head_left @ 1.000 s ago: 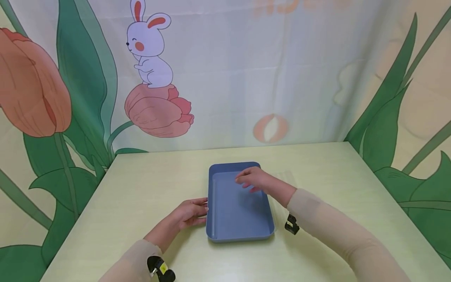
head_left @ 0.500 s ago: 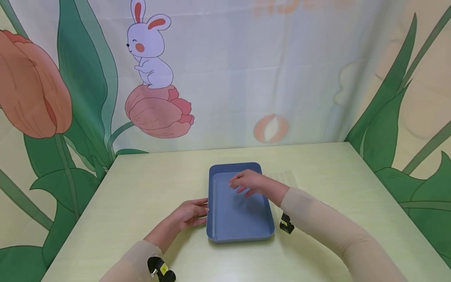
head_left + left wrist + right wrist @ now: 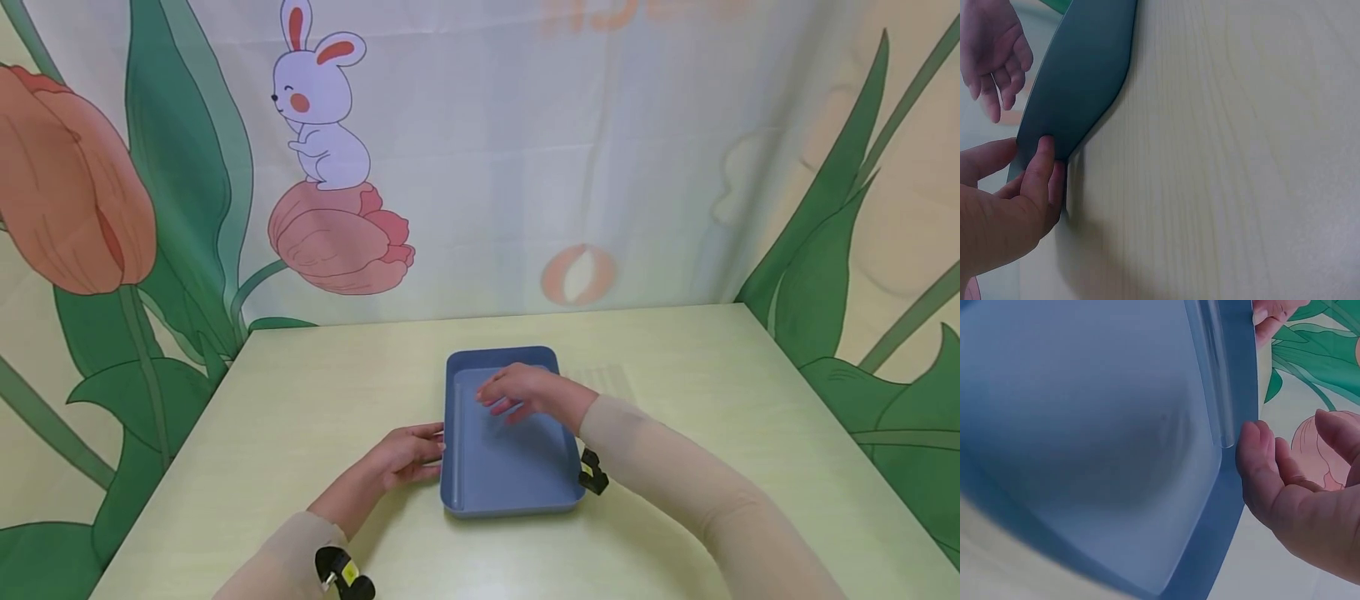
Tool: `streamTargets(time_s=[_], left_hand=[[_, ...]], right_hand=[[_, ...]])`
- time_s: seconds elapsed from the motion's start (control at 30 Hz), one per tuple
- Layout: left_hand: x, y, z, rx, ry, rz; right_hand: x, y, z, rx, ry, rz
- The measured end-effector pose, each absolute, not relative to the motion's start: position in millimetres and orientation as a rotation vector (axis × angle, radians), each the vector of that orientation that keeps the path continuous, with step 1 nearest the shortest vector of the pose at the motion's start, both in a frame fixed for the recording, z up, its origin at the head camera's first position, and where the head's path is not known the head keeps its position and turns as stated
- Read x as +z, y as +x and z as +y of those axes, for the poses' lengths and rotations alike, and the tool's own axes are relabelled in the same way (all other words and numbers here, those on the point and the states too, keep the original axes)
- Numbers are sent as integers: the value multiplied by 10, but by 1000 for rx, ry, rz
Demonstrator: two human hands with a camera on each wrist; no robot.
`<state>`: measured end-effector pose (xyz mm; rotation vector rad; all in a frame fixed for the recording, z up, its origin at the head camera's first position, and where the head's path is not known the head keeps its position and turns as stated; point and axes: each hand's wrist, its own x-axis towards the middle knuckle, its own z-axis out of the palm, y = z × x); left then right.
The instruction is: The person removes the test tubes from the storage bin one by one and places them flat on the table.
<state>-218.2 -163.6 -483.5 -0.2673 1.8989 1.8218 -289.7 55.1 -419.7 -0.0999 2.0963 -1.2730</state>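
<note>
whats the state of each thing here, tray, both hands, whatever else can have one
blue tray: flat on the table, upright, a clear rod-like thing lying along its left inner wall
clear rod: lying inside the tray against the wall
left hand: fingers pressed against the tray's left outer wall
right hand: hovering above the tray, fingers loosely curled, holding nothing
table: bears the tray

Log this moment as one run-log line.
left hand: fingers touch blue tray left wall | right hand: relaxed, hovers over tray, holds nothing | tray: flat on table
</note>
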Motion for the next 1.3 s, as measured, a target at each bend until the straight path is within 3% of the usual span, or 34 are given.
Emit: streamTargets(time_s=[0.8,0.9,1.03,1.07,1.13,1.3], left_hand=[[-4835,-2174,-1637,1856,-184,1855],[-4826,-2166,-1642,1854,-165,1856],[-4824,-2158,-1644,1848,-154,1862],[-4825,-2156,-1641,1847,-156,1864],[-4829,-2155,-1641,1847,-161,1868],[-4833,-2158,-1652,1844,-157,1873]], right_hand=[[-4496,-3108,187,-1476,133,1906],[-5183,-3598,114,-1494,139,1882],[-6410,-4460,3,-1528,160,1810],[-6530,-4532,-18,-1532,169,1807],[-6638,-4582,-58,-1545,180,1808],[-6214,-4199,-142,-1557,235,1868]])
